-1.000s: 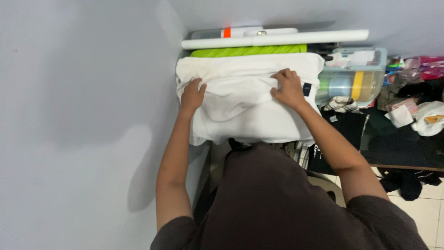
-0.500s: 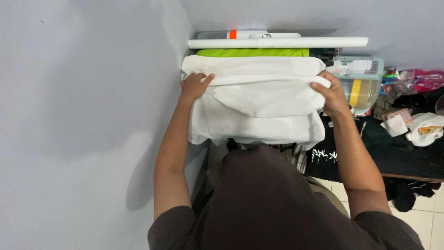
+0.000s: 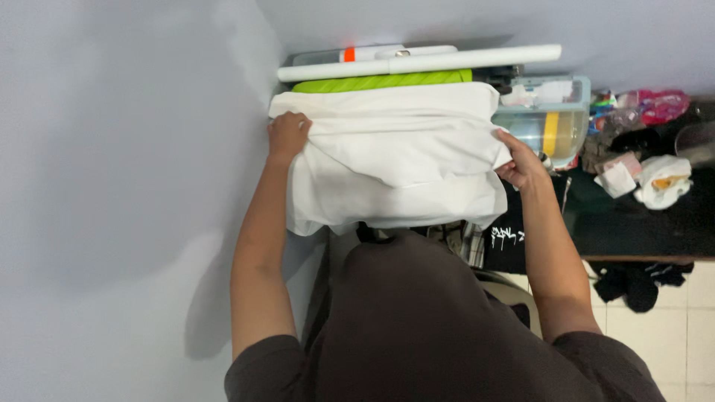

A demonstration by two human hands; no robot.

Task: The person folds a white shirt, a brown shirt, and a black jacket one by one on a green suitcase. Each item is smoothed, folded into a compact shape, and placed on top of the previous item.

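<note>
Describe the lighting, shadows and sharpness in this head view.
Head view: soft, even light; the person's blurred shadow falls on the grey wall at left. The white cloth looks bright, its folds still readable. The left hand and right hand are fairly sharp; the right-side clutter is softer.

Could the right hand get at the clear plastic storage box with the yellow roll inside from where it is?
Probably yes. The right hand grips the edge of the white cloth right beside the clear plastic storage box, with nothing between them; it would have to let go of the cloth first.
</note>
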